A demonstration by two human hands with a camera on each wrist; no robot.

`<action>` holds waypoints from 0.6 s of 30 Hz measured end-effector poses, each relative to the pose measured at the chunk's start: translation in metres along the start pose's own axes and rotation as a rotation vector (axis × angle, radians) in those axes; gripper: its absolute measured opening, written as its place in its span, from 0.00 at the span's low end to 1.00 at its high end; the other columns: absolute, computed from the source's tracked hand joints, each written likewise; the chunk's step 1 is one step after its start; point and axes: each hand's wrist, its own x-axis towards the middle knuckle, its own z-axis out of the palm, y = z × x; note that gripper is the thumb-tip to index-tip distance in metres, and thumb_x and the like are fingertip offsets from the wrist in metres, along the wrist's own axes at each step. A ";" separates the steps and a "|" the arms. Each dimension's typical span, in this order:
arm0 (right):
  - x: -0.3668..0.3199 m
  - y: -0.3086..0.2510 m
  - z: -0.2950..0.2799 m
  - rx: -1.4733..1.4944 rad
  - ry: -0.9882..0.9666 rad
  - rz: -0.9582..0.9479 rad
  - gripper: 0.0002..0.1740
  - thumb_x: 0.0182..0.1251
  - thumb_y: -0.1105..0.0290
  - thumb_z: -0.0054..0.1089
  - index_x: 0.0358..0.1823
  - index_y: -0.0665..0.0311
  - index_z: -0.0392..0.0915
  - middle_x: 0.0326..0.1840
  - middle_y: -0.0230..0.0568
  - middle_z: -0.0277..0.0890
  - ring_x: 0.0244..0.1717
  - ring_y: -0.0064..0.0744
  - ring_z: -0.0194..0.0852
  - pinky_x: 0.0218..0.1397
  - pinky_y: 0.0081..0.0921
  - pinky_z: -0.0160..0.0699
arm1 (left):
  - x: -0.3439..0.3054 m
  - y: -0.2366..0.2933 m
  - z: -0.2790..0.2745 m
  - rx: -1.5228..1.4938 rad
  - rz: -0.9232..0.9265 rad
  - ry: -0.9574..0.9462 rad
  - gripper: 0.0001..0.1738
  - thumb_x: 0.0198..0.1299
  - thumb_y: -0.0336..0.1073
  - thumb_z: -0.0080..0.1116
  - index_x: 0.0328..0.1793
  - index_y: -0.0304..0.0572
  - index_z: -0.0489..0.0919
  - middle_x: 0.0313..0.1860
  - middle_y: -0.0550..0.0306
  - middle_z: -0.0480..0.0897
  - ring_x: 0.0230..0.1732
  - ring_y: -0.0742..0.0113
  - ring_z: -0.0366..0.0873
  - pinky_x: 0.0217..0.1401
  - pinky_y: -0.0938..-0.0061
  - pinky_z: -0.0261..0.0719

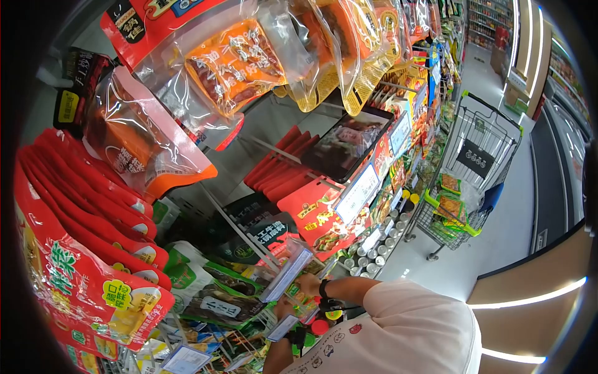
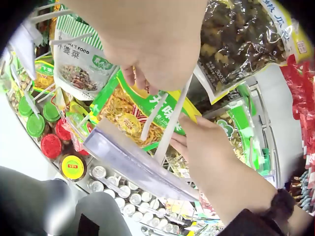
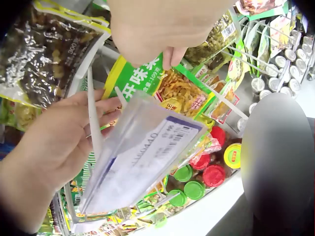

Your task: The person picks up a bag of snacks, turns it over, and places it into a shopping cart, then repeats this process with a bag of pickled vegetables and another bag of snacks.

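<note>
Your left hand (image 2: pixel 152 42) and right hand (image 3: pixel 162 29) both have fingers gripping the green-and-yellow packet (image 2: pixel 125 108), behind the price holder (image 3: pixel 147 152) at the rack's front edge; yanking sideways could snag it on a prong (image 2: pixel 172 120).

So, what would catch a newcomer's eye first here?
Probably the glossy red packets filling the lower left of the head view, and the bright orange packet near its top. Next might come the shopping cart in the aisle on the right. In the wrist views, the left hand and right hand stand out, meeting at a green-and-yellow packet.
</note>
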 end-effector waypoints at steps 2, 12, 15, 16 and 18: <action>0.003 0.000 -0.001 0.003 0.031 -0.026 0.10 0.52 0.64 0.50 0.33 0.59 0.76 0.28 0.53 0.73 0.33 0.52 0.71 0.36 0.41 0.70 | 0.003 -0.009 0.005 0.037 0.013 -0.014 0.10 0.48 0.29 0.46 0.37 0.42 0.75 0.30 0.45 0.77 0.33 0.50 0.75 0.37 0.62 0.71; -0.003 0.004 0.004 0.070 0.058 -0.033 0.19 0.51 0.65 0.50 0.46 0.59 0.70 0.25 0.53 0.73 0.32 0.51 0.72 0.36 0.39 0.71 | -0.008 -0.006 -0.001 -0.259 -0.137 -0.196 0.22 0.47 0.24 0.45 0.52 0.35 0.64 0.45 0.46 0.73 0.47 0.57 0.71 0.49 0.70 0.67; -0.007 0.007 0.003 0.024 -0.062 -0.003 0.26 0.49 0.68 0.50 0.53 0.64 0.63 0.30 0.57 0.72 0.32 0.52 0.72 0.35 0.40 0.71 | -0.009 -0.020 0.000 -0.207 -0.126 -0.187 0.23 0.47 0.23 0.46 0.53 0.34 0.63 0.46 0.46 0.72 0.48 0.58 0.70 0.50 0.71 0.67; -0.008 0.014 0.010 0.013 -0.119 0.008 0.28 0.48 0.69 0.50 0.55 0.66 0.60 0.33 0.59 0.71 0.32 0.53 0.72 0.35 0.40 0.71 | -0.009 -0.027 -0.001 -0.165 -0.091 -0.169 0.23 0.47 0.23 0.46 0.53 0.34 0.63 0.46 0.46 0.72 0.48 0.57 0.70 0.50 0.70 0.67; 0.003 0.063 0.062 -0.238 0.364 -0.451 0.32 0.47 0.70 0.50 0.56 0.71 0.55 0.43 0.62 0.66 0.32 0.55 0.72 0.34 0.41 0.71 | -0.017 -0.037 -0.003 -0.080 -0.027 -0.142 0.23 0.47 0.23 0.47 0.53 0.35 0.62 0.46 0.46 0.71 0.48 0.57 0.70 0.50 0.70 0.67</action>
